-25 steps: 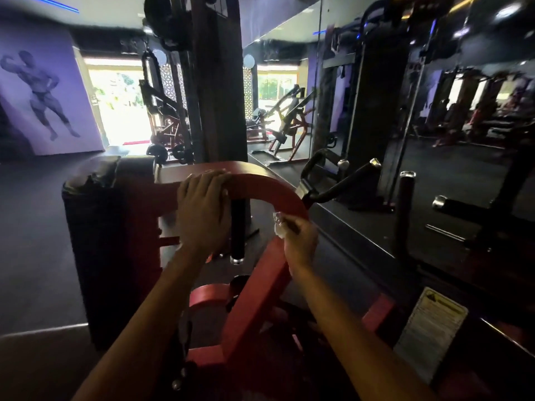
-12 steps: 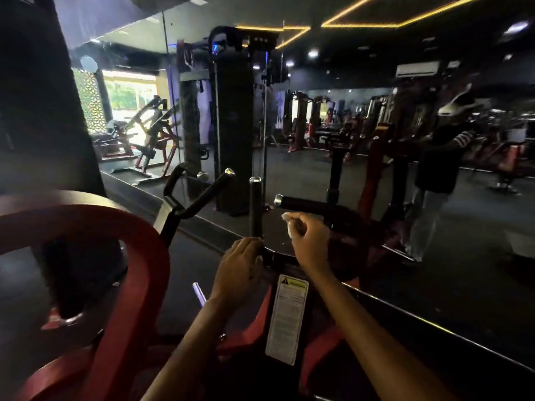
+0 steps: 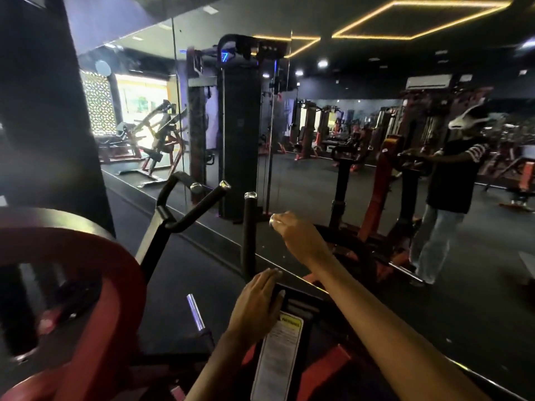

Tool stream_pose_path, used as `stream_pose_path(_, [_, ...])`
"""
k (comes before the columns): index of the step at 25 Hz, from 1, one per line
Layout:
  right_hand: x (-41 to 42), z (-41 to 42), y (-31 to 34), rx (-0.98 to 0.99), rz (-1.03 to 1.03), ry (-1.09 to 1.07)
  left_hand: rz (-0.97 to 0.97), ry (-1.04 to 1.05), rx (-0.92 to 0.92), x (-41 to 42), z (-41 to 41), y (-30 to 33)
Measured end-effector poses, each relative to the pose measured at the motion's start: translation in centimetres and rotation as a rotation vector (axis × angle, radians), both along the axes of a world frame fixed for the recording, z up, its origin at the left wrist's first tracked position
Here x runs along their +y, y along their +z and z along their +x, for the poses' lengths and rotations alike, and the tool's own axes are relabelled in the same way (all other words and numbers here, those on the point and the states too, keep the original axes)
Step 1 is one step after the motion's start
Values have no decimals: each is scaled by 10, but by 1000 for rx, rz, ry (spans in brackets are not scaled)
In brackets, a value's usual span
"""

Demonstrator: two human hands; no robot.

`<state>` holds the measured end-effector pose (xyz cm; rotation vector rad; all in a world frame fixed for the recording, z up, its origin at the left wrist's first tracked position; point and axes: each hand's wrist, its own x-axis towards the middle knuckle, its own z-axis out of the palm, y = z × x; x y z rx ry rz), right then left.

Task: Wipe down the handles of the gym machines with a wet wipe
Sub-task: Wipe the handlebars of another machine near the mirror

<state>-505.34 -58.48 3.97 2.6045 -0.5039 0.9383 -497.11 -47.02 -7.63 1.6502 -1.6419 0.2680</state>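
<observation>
My right hand (image 3: 301,238) is curled into a fist over the near end of a horizontal black handle, which it hides. A pale bit of the wet wipe (image 3: 272,220) shows at the fist's left edge; the rest is inside the hand. An upright black handle (image 3: 249,227) with a chrome cap stands just left of that fist. My left hand (image 3: 257,308) lies lower, fingers straight, resting on the machine's black frame at the foot of the upright handle.
An angled black handle (image 3: 199,204) with chrome ends rises to the left. A red curved frame (image 3: 95,256) fills the lower left. A warning label (image 3: 280,357) sits below my left hand, a chrome peg (image 3: 195,311) beside it. A mirror wall (image 3: 318,183) ahead reflects a person (image 3: 451,183).
The view swung right from the red frame to the black handles. My left hand left the red frame and now lies flat by the upright handle. My right fist slid onto the horizontal handle's end.
</observation>
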Motion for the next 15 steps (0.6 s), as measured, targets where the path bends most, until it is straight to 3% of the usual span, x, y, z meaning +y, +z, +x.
stream_pose_path(5, [-30, -1, -7, 149, -137, 59, -29, 9, -79, -20, -9, -24])
stream_pose_path(15, [-37, -26, -13, 101, -176, 72, 23, 29, -221, -20, -1, -32])
